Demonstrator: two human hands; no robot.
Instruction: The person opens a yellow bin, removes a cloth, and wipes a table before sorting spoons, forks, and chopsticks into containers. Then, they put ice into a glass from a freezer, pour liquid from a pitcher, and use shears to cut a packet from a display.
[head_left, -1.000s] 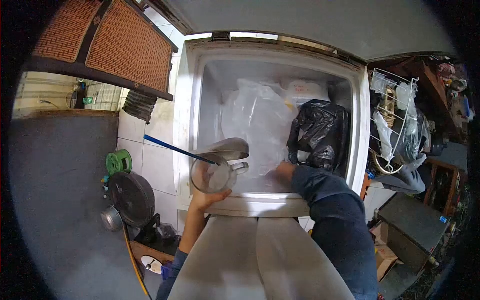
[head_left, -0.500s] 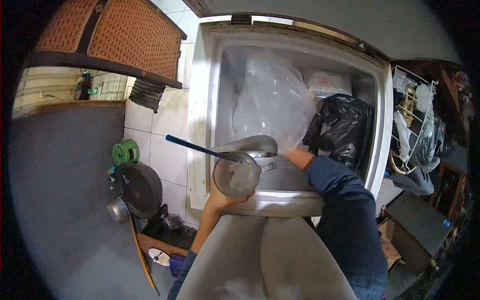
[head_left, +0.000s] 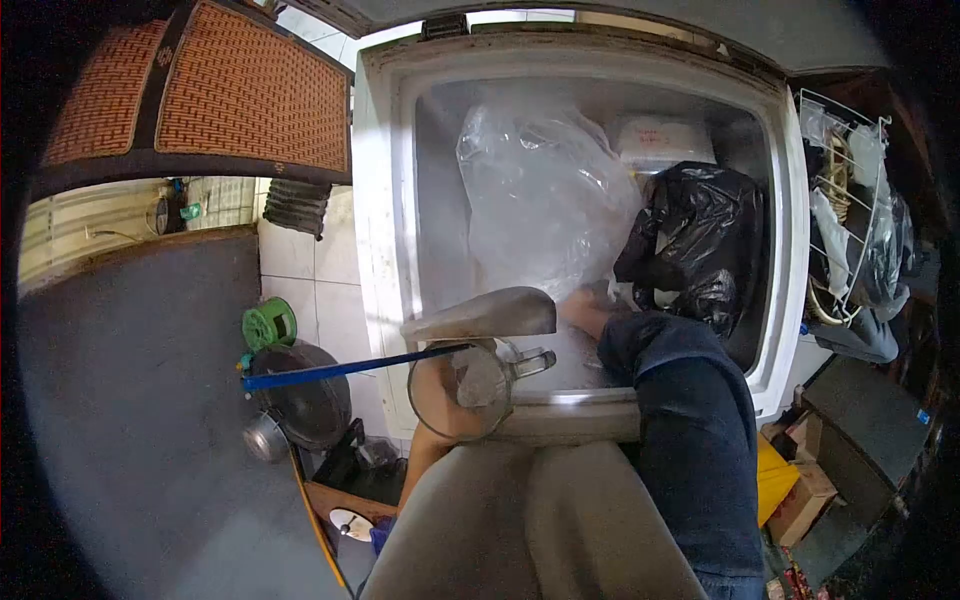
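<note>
My left hand is wrapped round a clear glass mug, seen from above at the freezer's front edge. A long blue straw or stirrer sticks out of the mug to the left. Just behind the rim is a greyish curved piece, shaped like a scoop or shell. My right hand reaches down into the chest freezer, its fingers hidden by the lower edge of a large clear plastic bag. Beside its wrist lies a black plastic bag.
A white box with red writing sits at the freezer's back. On the right hangs a white wire rack with bags. Left on the floor are a dark pan and a green stool. A woven-panel cabinet stands upper left.
The mug has tipped and shifted slightly left and down, and the blue stick now lies flatter, pointing left. My right hand stays at the bag's lower edge. The view has moved a little.
</note>
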